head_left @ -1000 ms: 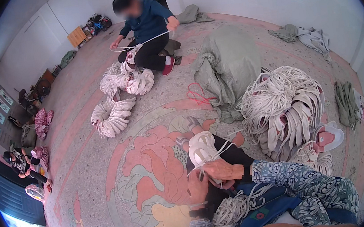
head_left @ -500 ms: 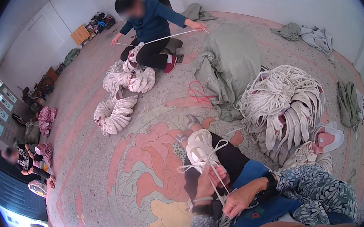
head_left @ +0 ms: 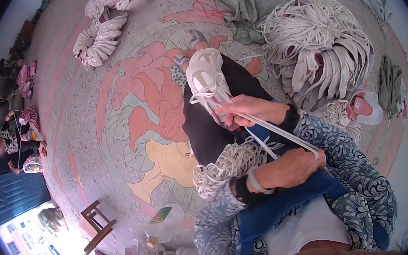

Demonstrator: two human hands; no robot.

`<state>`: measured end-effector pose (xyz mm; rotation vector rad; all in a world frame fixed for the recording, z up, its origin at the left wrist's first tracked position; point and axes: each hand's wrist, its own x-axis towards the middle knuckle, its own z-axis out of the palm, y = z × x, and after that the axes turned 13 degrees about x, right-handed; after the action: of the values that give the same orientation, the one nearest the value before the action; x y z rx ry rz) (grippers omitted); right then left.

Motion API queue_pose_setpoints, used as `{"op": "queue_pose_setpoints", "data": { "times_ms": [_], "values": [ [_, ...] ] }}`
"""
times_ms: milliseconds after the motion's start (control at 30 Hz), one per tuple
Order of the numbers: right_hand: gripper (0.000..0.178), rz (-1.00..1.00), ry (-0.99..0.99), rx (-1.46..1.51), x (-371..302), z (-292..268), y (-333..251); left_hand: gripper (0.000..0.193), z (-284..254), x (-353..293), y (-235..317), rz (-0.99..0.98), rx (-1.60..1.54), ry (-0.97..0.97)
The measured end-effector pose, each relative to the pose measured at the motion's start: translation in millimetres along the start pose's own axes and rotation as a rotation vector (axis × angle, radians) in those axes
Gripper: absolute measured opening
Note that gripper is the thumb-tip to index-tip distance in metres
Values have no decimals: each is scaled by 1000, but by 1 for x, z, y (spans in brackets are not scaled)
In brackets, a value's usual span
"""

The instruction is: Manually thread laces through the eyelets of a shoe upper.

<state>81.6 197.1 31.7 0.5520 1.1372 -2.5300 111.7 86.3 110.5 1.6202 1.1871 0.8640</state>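
Observation:
White shoe uppers (head_left: 204, 72) rest along my dark-trousered legs, with a white shoelace (head_left: 276, 129) threaded through one. My right hand (head_left: 254, 109), black band at its wrist, is closed on the lace close to the upper. Lower down, my left hand (head_left: 290, 168) has crossed toward the right, its fist closed round the lace, which runs taut between both hands. Another lace strand passes down behind the left hand. A looped bundle of white laces (head_left: 230, 167) lies on my lap, beside the left forearm.
To the right stands a large pile of laced uppers (head_left: 322, 50), near a grey-green sack (head_left: 250, 3). A ring of uppers (head_left: 100, 41) lies far left. A wooden stool (head_left: 97, 226) and plastic jug (head_left: 164, 223) are at lower left. Another person (head_left: 11, 142) sits at the far left.
My view has tilted downward. The left hand has gone from near the upper down to the right, drawing lace out; the right hand has come up beside the upper. The bow-like loops there look smaller.

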Motion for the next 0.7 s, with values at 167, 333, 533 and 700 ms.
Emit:
{"op": "queue_pose_setpoints", "data": {
  "times_ms": [167,333,533,700],
  "values": [
    [23,-21,-87,-51,-40,-27,-22,26,-2,-33,-54,-398,-385,68],
    [23,134,-197,-347,-68,-26,-31,34,13,-63,-144,-626,-1199,911],
    [27,100,-336,-451,-57,-7,-34,31,21,-54,-174,-338,-1161,1061],
    [26,84,-234,-752,-40,-31,-18,23,8,-53,-164,-415,-1525,1148]
  ]
}}
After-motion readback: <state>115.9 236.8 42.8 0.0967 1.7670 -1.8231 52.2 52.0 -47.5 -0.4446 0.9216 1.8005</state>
